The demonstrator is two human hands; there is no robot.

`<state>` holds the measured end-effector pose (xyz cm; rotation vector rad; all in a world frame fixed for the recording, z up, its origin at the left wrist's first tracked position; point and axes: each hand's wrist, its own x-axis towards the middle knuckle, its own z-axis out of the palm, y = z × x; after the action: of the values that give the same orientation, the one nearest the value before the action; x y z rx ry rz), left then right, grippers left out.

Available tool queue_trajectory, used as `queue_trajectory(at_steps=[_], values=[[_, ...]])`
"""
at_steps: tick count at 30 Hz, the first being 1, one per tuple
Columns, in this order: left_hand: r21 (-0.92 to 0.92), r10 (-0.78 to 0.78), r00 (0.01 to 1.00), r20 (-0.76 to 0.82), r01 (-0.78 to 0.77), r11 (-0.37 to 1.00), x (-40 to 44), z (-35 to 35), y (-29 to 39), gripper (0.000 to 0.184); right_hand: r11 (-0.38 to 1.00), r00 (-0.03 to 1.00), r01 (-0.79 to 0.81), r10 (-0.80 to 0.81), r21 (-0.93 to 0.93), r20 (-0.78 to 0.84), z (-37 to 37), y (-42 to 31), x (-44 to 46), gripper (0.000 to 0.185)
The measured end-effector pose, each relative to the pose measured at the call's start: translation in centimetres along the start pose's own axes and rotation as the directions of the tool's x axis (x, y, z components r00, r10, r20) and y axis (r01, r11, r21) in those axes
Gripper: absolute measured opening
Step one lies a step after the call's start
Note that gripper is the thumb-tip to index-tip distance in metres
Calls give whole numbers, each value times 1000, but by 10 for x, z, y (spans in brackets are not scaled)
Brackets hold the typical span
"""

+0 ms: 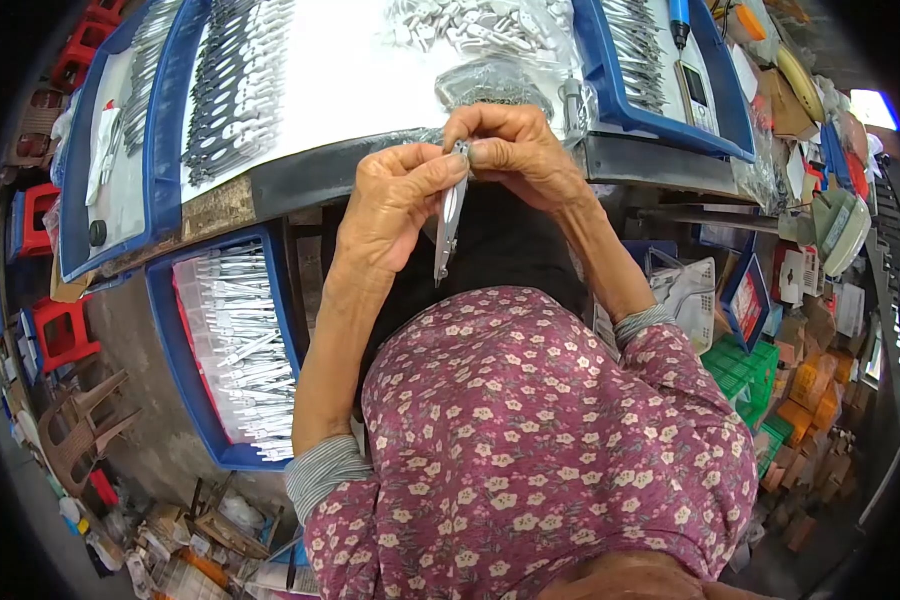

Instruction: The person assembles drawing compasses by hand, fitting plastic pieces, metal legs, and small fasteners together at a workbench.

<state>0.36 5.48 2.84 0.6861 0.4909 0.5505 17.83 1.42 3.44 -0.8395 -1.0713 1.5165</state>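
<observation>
Head view shows a slim grey piece [449, 225] tapering downward.

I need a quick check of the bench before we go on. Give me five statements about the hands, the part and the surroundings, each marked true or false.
1. The left hand and right hand both have fingers at the upper end of the metal part. True.
2. The metal part lies flat on the table. False: it is held up, in front of the edge of the table.
3. A pile of small parts lies on the table beyond the hands. True.
4. The blue-handled tool is at the far left. False: the tool is on the right.
5. The green basket is below table height, on the right. True.
</observation>
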Motion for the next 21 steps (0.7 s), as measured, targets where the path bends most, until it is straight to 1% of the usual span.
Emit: queue_trajectory(at_steps=[2,3,6,7,10,11,15,21], values=[[45,1,1000,9,-2,999,1,3,4,9,999,1000,-27,27,42,4,4,-11,1,22],[90,14,1000,-6,-14,996,3,5,5,11,1000,1000,-20,19,12,24,1,-12,2,21],[171,40,999,-21,-35,985,7,11,11,13,999,1000,25,-24,-22,15,-9,-12,6,22],[215,58,998,-40,-48,975,10,14,12,16,999,999,50,-50,-12,8,-12,-12,8,22],[279,61,998,-15,-55,959,15,16,13,18,996,996,82,-82,35,-28,-28,-14,12,22],[306,72,997,-8,-66,950,17,17,12,19,994,996,89,-89,55,-11,-36,-14,13,21],[289,56,998,12,-57,956,27,22,10,18,982,998,65,-66,180,0,-47,-12,11,22],[212,61,995,74,-75,974,38,19,7,16,970,996,84,-84,228,-9,-55,-7,12,24]])
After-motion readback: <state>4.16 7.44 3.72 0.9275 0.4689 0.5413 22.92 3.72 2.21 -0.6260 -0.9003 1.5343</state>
